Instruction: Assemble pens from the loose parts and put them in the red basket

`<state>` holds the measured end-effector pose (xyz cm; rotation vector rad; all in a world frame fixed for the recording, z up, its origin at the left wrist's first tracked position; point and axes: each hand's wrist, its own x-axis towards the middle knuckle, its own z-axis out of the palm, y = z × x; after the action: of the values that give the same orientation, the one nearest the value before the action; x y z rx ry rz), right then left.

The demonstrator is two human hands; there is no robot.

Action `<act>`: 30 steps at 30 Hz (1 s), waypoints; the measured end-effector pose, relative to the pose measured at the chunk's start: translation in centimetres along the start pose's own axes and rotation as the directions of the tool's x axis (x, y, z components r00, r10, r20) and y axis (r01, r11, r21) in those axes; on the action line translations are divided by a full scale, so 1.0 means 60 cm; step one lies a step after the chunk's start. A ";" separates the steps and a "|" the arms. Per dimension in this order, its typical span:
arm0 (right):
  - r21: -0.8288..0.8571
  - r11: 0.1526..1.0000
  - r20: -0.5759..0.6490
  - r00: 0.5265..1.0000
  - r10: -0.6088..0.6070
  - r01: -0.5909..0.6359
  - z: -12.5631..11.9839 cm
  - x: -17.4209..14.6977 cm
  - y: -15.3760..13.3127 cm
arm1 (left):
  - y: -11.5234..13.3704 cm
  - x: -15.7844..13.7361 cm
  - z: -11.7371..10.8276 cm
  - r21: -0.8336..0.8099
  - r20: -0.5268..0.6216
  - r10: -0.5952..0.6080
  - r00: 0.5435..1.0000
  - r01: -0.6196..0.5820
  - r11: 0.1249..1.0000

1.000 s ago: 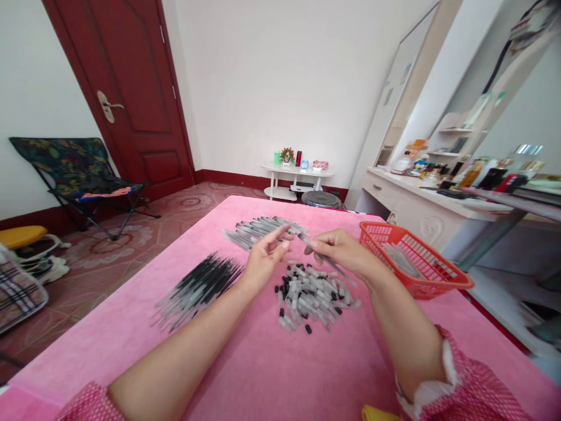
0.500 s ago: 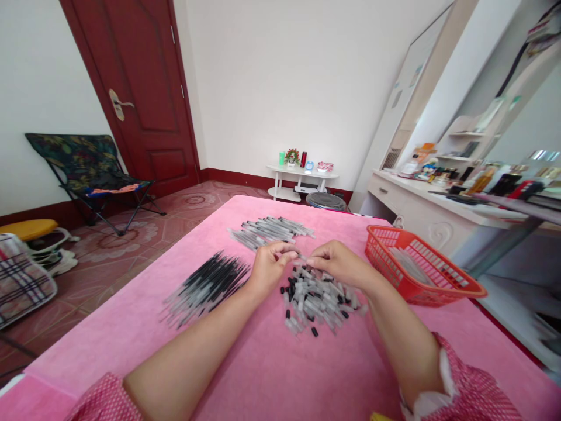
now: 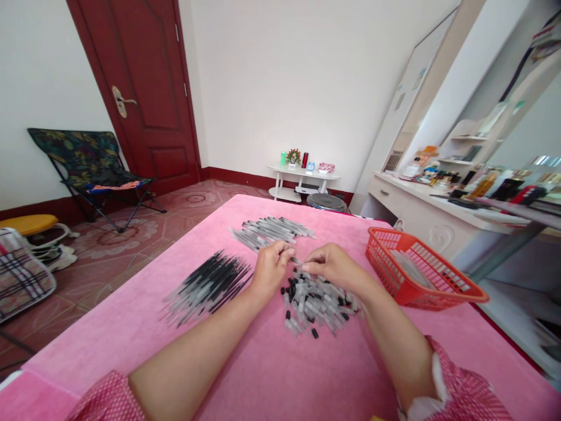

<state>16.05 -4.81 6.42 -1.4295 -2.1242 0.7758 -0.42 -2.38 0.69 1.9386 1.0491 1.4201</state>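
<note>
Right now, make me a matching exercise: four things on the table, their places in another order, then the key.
1. heap of small caps
2. dark thin rods
3. pale rods
4. basket

A. right of the right hand
B. wholly left of the left hand
C. between the forearms
D. just beyond the left hand

Pairs: 1-C; 2-B; 3-D; 4-A

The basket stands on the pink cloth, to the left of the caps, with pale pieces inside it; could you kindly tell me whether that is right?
Not quite: the basket stands to the right of the caps, not to the left, as the head view shows. It does stand on the pink cloth, with pale pieces inside it.
</note>
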 end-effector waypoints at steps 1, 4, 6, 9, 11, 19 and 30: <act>0.008 1.000 -0.019 1.000 0.003 -0.003 0.002 0.001 0.002 | 0.000 -0.001 0.000 0.026 -0.005 -0.006 1.000 0.006 1.000; 0.007 1.000 -0.062 0.998 0.020 -0.020 0.002 0.004 0.008 | 0.004 -0.004 -0.002 0.032 -0.027 -0.012 1.000 0.013 0.999; -0.014 1.000 -0.056 0.998 0.024 -0.025 -0.003 0.004 0.012 | 0.008 -0.005 -0.004 -0.021 -0.030 0.008 1.000 -0.009 1.000; -0.047 0.999 -0.014 1.000 0.007 -0.008 -0.007 0.002 0.015 | 0.008 -0.004 -0.005 -0.060 0.024 0.049 0.998 -0.048 0.997; -0.066 0.998 -0.001 1.000 -0.003 0.003 -0.007 0.001 0.016 | 0.006 -0.003 -0.006 -0.018 0.039 0.057 0.998 -0.057 0.998; -0.050 0.999 0.017 1.000 -0.021 0.022 -0.002 0.000 0.011 | 0.013 -0.007 -0.011 0.103 0.096 0.122 0.988 -0.131 0.986; -0.215 0.976 -0.158 0.987 -0.013 -0.021 0.001 0.004 0.015 | 0.009 -0.008 -0.002 0.072 0.106 -0.057 0.993 0.050 0.996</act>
<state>16.55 -4.32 5.78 -1.5499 -2.1335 0.4252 -0.46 -3.10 0.87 1.9968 1.1046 1.2507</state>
